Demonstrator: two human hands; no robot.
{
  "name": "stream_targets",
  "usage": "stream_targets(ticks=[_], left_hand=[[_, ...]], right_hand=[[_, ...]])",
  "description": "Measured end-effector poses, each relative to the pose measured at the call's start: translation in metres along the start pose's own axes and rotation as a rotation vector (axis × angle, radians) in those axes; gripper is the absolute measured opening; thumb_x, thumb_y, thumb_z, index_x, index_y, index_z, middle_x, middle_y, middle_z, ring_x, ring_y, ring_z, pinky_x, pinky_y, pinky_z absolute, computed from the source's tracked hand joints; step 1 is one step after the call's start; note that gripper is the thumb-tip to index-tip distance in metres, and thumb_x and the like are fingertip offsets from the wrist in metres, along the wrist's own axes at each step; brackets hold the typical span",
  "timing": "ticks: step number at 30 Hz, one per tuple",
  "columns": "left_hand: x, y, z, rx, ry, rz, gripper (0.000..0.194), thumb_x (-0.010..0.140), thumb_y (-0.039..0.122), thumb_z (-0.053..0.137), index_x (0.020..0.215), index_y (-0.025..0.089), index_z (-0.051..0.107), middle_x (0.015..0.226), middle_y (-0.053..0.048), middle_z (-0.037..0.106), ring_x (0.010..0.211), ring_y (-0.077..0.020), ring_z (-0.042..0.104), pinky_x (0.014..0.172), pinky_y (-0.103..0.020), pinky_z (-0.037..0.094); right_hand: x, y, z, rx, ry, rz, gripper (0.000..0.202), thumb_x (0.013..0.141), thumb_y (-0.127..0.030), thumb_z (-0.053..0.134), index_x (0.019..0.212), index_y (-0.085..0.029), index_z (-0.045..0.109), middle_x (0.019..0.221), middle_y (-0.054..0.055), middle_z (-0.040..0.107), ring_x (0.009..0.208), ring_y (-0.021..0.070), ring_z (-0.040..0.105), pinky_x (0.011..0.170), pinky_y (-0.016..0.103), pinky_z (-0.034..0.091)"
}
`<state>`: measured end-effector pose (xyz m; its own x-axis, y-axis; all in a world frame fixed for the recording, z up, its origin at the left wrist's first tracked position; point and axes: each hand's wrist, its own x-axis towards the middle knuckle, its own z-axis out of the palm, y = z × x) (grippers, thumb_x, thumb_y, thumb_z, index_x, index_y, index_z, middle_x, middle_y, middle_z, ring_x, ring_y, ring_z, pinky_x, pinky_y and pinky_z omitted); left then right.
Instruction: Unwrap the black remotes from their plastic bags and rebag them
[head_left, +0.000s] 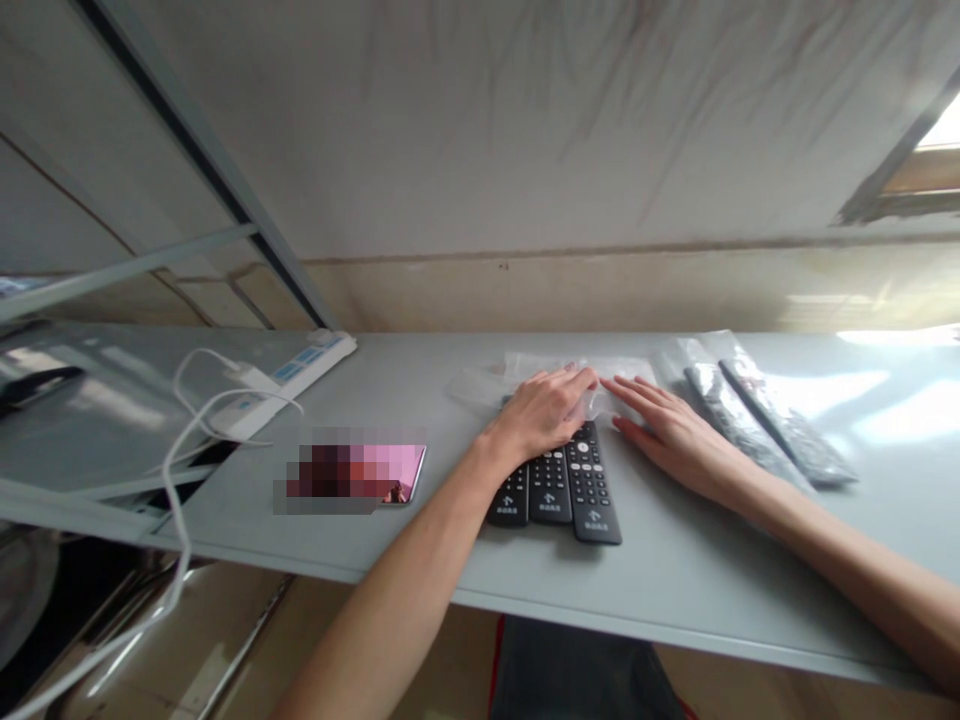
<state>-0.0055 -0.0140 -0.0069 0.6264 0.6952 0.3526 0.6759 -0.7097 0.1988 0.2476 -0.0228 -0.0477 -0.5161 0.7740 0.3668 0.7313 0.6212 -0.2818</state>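
Three black remote controls lie side by side on the grey table, the left one (508, 503), the middle one (550, 500) and the right one (595, 500). Over their upper ends is my left hand (546, 405), its fingers curled at a clear plastic bag (596, 400); what the fingertips grip is too small to make out. My right hand (664, 425) lies with its fingers stretched out beside the bag's right side, holding nothing. To the right of it are two more remotes in clear bags, one (731, 415) partly behind my right forearm and the other (787, 430) farther right.
A phone (409, 470) lies left of my left forearm, partly pixelated. At the back left, a white power strip (289, 382) has white cables (176, 480) hanging over the table edge (337, 572). A metal frame (259, 240) rises at the left; a wall stands behind.
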Motion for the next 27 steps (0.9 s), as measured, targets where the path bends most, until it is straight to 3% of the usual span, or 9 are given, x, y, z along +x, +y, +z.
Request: stream_targets(ticks=[4,8,10,12,15,18,22,24,27], left_hand=[[-0.001,-0.004,0.003,-0.011,0.01,0.0,0.023,0.103,0.015,0.056,0.124,0.021,0.055,0.124,-0.009,0.075,0.111,-0.0257,0.075,0.097,-0.038,0.058],[-0.001,-0.005,0.003,-0.005,0.009,0.003,0.02,0.102,0.015,0.056,0.121,0.021,0.056,0.121,-0.009,0.076,0.11,-0.0249,0.074,0.097,-0.038,0.057],[-0.001,-0.003,0.003,0.003,0.005,0.001,0.017,0.101,0.014,0.057,0.117,0.021,0.057,0.12,-0.009,0.076,0.111,-0.025,0.074,0.096,-0.038,0.057],[0.0,0.0,0.004,0.01,-0.002,0.0,0.014,0.102,0.016,0.058,0.114,0.021,0.057,0.119,-0.008,0.076,0.116,-0.026,0.073,0.097,-0.039,0.057],[0.001,0.005,0.005,0.017,-0.015,-0.007,0.006,0.105,0.018,0.055,0.11,0.021,0.059,0.116,-0.008,0.077,0.121,-0.0276,0.072,0.099,-0.041,0.057],[0.001,0.007,0.005,0.013,-0.028,-0.008,0.008,0.107,0.017,0.053,0.107,0.022,0.059,0.113,-0.008,0.078,0.121,-0.0268,0.071,0.099,-0.042,0.057],[0.001,0.004,0.003,0.0,-0.035,-0.013,0.008,0.106,0.016,0.054,0.106,0.022,0.059,0.114,-0.007,0.078,0.117,-0.0245,0.071,0.099,-0.04,0.056],[0.0,0.003,0.001,-0.003,-0.037,-0.025,0.005,0.108,0.019,0.055,0.106,0.022,0.059,0.113,-0.007,0.077,0.114,-0.0241,0.071,0.098,-0.039,0.055],[-0.001,0.002,-0.003,-0.007,-0.042,-0.046,0.003,0.108,0.021,0.057,0.108,0.021,0.059,0.115,-0.008,0.077,0.111,-0.024,0.072,0.098,-0.039,0.055]], right_hand=[[0.002,0.003,-0.001,-0.015,0.007,-0.041,0.042,0.112,-0.033,0.05,0.146,-0.021,0.072,0.154,0.017,0.067,0.15,0.0371,0.058,0.119,0.065,0.052],[0.005,-0.002,-0.005,0.02,0.09,-0.06,0.036,0.109,-0.027,0.054,0.137,-0.023,0.077,0.151,0.017,0.068,0.142,0.036,0.064,0.113,0.065,0.056],[0.006,-0.01,-0.01,0.069,0.163,-0.08,0.032,0.107,-0.024,0.055,0.128,-0.024,0.079,0.139,0.016,0.073,0.129,0.0331,0.07,0.106,0.06,0.06],[0.005,-0.021,-0.015,0.142,0.221,-0.09,0.027,0.106,-0.023,0.055,0.117,-0.023,0.08,0.118,0.013,0.078,0.105,0.027,0.075,0.091,0.049,0.063],[0.001,-0.04,-0.021,0.25,0.205,-0.08,0.024,0.105,-0.023,0.056,0.106,-0.021,0.079,0.079,0.003,0.072,0.065,0.0155,0.064,0.06,0.03,0.054],[-0.004,-0.054,-0.023,0.34,0.045,-0.144,0.027,0.105,-0.022,0.054,0.1,-0.019,0.08,0.058,-0.004,0.059,0.046,0.0096,0.045,0.045,0.025,0.038],[-0.007,-0.056,-0.022,0.397,-0.123,-0.289,0.032,0.108,-0.024,0.053,0.114,-0.019,0.084,0.064,0.0,0.071,0.047,0.0095,0.05,0.049,0.025,0.042],[-0.007,-0.056,-0.023,0.398,-0.189,-0.303,0.034,0.109,-0.025,0.055,0.128,-0.021,0.082,0.083,0.004,0.082,0.053,0.0104,0.061,0.057,0.026,0.05],[-0.005,-0.056,-0.024,0.389,-0.242,-0.296,0.036,0.11,-0.028,0.056,0.137,-0.023,0.079,0.108,0.008,0.086,0.071,0.0141,0.075,0.069,0.028,0.058]])
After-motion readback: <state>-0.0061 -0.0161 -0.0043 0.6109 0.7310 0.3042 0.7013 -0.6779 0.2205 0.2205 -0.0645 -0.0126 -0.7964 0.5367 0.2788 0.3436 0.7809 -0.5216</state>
